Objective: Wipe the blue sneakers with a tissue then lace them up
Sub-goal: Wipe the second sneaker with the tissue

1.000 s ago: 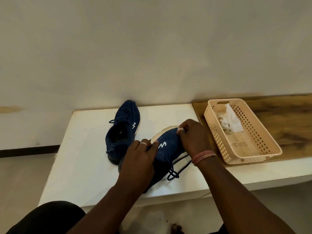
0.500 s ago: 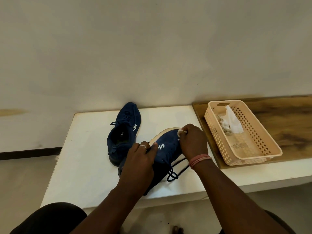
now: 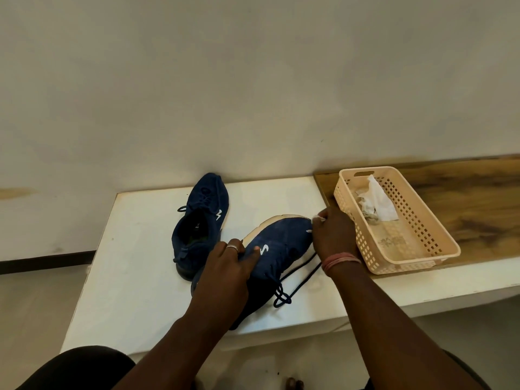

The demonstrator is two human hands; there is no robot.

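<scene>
Near sneaker (image 3: 277,249): gripped at the heel side by left hand (image 3: 229,267); tissue (image 3: 319,219) pinched in right hand (image 3: 333,235) at its toe. Firm bracing and short strokes along the sole edge are advised.

Plain wall (image 3: 253,80), white bench (image 3: 135,263), wooden counter (image 3: 478,204)
</scene>
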